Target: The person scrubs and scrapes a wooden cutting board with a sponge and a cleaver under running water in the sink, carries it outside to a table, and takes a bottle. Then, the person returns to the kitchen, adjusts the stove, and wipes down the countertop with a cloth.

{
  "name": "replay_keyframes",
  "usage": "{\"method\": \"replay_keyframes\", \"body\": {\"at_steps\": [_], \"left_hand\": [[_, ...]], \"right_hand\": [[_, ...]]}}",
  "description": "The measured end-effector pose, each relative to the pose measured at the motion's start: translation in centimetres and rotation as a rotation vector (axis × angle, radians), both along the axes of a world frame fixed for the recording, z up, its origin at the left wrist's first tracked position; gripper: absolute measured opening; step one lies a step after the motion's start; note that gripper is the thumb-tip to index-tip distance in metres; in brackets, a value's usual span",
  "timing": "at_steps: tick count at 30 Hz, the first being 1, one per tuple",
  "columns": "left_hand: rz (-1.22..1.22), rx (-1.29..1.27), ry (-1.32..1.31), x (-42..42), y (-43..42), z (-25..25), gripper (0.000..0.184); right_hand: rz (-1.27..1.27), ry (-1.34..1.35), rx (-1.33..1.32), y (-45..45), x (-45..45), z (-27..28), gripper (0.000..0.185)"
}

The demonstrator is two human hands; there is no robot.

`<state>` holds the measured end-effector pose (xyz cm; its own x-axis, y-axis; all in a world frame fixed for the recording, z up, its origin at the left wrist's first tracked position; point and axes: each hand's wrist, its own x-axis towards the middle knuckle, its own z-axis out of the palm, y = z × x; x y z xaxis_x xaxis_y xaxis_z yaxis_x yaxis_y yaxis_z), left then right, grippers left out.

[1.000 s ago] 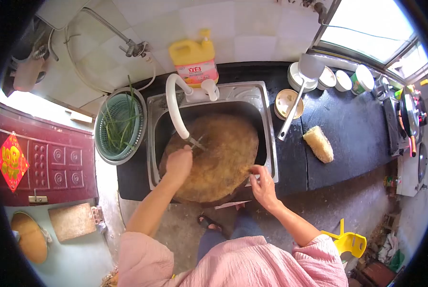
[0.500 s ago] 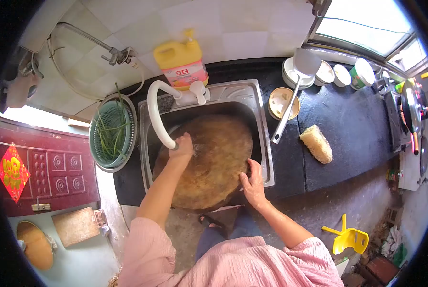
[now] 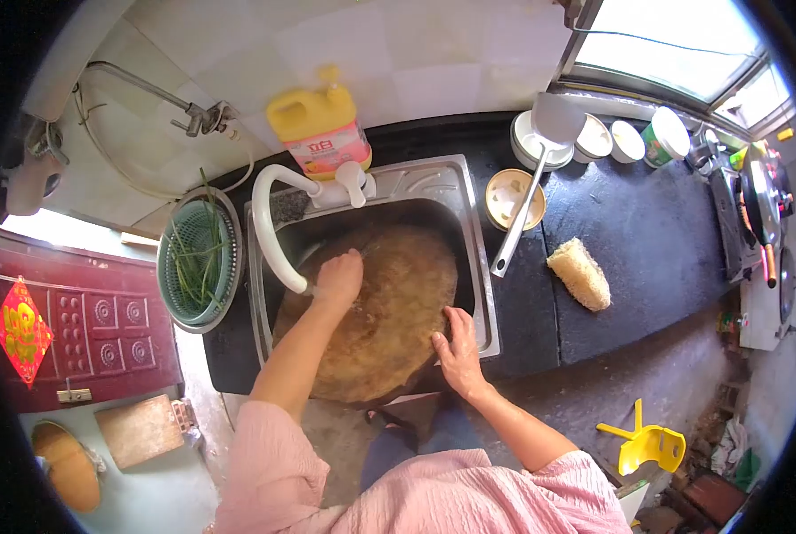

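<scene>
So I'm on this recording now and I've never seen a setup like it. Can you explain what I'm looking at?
There is no machine here: a person works with two bare hands, and one camera worn on the head looks forward and down, so the arms reach in from the bottom.

A large, round, brown thing sits in a metal sink, under a curved white faucet. The left hand is over it with fingers curled; whether it holds something I cannot tell. The right hand touches its edge.

To the right, on the black counter, lies a rough, pale scrubber. A long-handled metal spatula rests across bowls. Behind the sink stands a yellow bottle; to the left is a green basket of long green stalks.
</scene>
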<state>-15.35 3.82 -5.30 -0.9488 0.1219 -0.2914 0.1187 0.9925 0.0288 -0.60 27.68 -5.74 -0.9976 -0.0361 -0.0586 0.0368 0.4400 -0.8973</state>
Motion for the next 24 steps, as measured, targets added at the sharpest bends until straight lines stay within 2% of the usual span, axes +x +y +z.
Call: {"method": "replay_keyframes", "body": {"at_steps": [2,4,7,10,13,16,19,22,24], "left_hand": [[-0.104,0.020,-0.035,0.7,0.9,0.4,0.016],[-0.213,0.042,-0.106,2.2,3.1,3.4,0.016],[-0.248,0.183,-0.137,6.3,5.2,5.6,0.020],[-0.225,0.230,-0.200,9.9,4.0,8.8,0.023],[-0.107,0.120,-0.288,10.3,1.1,11.7,0.022],[0.050,0.056,-0.156,8.2,-2.2,9.1,0.021],[-0.003,0.012,-0.121,7.5,-2.4,5.5,0.019],[-0.074,0.076,-0.146,9.9,0.7,8.2,0.014],[-0.091,0.166,-0.200,12.0,2.6,9.8,0.020]], "right_hand": [[0.003,0.009,-0.001,0.0,0.2,-0.3,0.050],[0.000,0.008,0.009,-0.1,0.1,-0.2,0.050],[0.004,-0.024,-0.009,0.0,0.2,0.1,0.050],[0.010,-0.022,-0.040,0.1,0.0,-0.2,0.052],[0.006,-0.038,-0.061,0.3,-0.3,-0.4,0.055],[-0.014,-0.045,-0.050,0.1,0.0,-0.4,0.056],[-0.023,-0.029,-0.038,0.2,-0.2,-0.7,0.056],[-0.037,-0.044,-0.036,0.2,0.0,-0.8,0.057],[-0.055,-0.047,-0.039,-0.2,0.2,-1.0,0.057]]}}
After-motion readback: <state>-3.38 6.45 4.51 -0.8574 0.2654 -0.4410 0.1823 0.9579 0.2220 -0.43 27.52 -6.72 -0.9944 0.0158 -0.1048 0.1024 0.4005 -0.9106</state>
